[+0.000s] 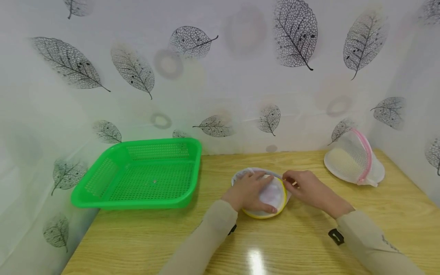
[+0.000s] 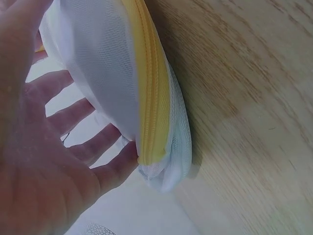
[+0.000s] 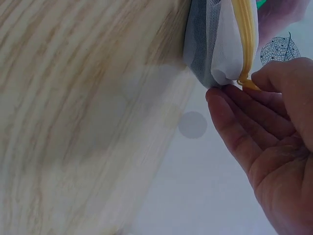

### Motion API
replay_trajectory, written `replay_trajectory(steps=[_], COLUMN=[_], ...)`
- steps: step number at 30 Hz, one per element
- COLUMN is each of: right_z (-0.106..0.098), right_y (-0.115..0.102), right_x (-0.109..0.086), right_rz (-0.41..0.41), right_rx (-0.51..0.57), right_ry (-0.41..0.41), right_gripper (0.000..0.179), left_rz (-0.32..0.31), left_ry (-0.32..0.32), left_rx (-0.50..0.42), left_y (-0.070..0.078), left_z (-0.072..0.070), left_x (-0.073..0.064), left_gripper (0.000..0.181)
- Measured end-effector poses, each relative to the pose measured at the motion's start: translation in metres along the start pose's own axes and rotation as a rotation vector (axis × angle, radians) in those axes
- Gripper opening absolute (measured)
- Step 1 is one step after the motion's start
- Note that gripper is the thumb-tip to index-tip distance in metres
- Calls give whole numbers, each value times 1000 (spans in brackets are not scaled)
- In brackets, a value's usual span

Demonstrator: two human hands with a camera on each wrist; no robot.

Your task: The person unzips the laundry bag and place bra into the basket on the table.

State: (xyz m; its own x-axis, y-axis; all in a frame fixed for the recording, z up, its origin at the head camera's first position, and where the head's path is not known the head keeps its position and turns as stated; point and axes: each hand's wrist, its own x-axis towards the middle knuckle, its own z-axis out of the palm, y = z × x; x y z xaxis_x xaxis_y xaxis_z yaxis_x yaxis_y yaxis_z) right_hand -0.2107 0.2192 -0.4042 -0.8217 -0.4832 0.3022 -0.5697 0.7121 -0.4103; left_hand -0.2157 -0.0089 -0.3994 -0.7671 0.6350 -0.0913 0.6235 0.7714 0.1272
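Note:
A white mesh laundry bag [image 1: 273, 194] with a yellow zipper lies on the wooden table in front of me. My left hand [image 1: 249, 193] rests across its top with the fingers spread. In the left wrist view, those fingers reach along the white mesh beside the yellow zipper [image 2: 152, 98]. My right hand [image 1: 307, 189] is at the bag's right edge. Its thumb and fingers pinch the yellow zipper pull [image 3: 248, 84], seen at the zipper's end in the right wrist view. Part of the bag is hidden under my left hand.
At the left of the wooden table [image 1: 154, 244] stands a green plastic basket [image 1: 137, 203] with perforated sides. Another white mesh bag with a pink zipper [image 1: 366, 152] sits at the back right, something pale inside it. A leaf-patterned white curtain [image 1: 220, 84] hangs behind the table.

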Motion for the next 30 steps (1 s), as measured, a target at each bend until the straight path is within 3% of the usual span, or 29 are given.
replay_trajectory(steps=[7,15,20,25,30], right_z=[-4,-5,-3,-2,-1], right_y=[1,2,3,4,3], right_x=[2,2,1,2,3], right_rz=[64,-46,-45,-44,-44], right_rx=[-14,-74,-88,-92,-105], right_ry=[-5,-40,-44,-35,-27], right_gripper=[6,6,9,10,10], left_rz=[1,36,85,135,124], left_ry=[7,63,99,122,105], left_rx=[14,36,29,112,197], left_y=[1,0,-1,-1,2], left_z=[2,6,9,10,9], left_x=[1,-2,-4,-9,-14], left_gripper=[100,98,88,74,68])
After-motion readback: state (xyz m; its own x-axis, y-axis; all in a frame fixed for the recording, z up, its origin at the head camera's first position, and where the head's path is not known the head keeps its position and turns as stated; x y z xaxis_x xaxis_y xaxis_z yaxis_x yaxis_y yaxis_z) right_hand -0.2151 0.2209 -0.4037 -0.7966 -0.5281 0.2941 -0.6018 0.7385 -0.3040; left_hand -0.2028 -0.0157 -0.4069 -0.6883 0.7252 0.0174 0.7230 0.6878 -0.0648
